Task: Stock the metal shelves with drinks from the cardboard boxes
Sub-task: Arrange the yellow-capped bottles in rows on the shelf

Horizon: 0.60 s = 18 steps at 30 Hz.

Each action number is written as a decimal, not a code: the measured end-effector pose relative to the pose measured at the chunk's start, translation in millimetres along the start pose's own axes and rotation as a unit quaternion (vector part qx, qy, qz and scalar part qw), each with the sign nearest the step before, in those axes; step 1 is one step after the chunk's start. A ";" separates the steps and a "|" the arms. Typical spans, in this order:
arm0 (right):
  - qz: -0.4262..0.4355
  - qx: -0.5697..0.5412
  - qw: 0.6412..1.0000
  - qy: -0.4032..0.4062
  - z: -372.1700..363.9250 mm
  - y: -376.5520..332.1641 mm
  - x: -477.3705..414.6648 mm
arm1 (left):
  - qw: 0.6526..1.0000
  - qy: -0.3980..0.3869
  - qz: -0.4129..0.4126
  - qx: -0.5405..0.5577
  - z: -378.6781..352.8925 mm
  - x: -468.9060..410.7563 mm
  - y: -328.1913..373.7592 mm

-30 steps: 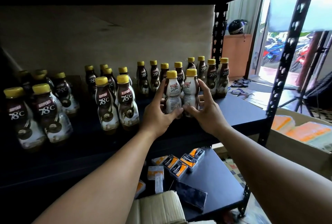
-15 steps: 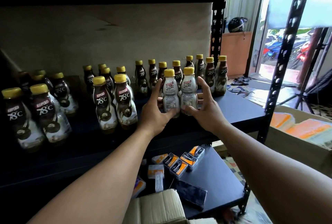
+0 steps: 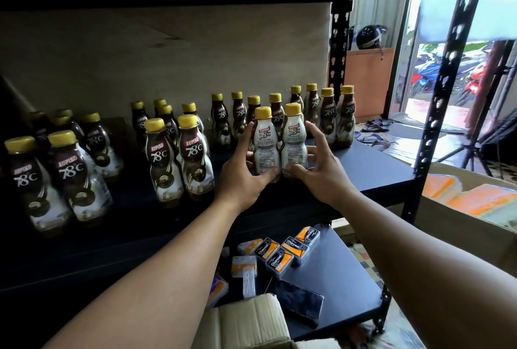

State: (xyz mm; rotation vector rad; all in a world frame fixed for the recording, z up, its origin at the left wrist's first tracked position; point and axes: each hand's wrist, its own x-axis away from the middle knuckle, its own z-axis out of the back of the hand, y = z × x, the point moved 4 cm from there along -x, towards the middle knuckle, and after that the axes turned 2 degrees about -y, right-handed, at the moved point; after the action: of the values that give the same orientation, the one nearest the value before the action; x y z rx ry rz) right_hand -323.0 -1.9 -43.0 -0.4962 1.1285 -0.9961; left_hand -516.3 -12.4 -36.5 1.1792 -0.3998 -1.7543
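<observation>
We had two upright yellow-capped, pale-labelled plastic drink bottles [image 3: 264,150] side by side on the black metal shelf [image 3: 372,171], left hand [image 3: 243,176] curled round one, right hand [image 3: 321,173] round the other. Both hands were equally near; the dark-labelled stocked row [image 3: 327,113] stood just behind.

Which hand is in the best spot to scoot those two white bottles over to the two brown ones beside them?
Probably the right hand: it holds the right side of the white bottles, so it can push left. The left hand sits between them and the brown pair.
</observation>
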 end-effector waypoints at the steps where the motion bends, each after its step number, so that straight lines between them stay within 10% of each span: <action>1: -0.001 -0.001 1.000 -0.001 -0.1 0.2 0.1 | 1.000 0.001 0.000 -0.002 -0.2 0.2 0.3; 18: -0.024 0.014 1.000 -0.006 -2.3 0.3 -0.9 | 0.998 -0.017 0.051 0.028 -1.6 -1.8 -1.4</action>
State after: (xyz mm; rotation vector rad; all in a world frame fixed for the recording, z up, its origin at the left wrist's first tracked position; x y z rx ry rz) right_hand -325.1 -0.7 -43.7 -0.5087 1.0947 -1.0464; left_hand -515.6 -9.8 -37.3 1.1491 -0.5235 -1.6857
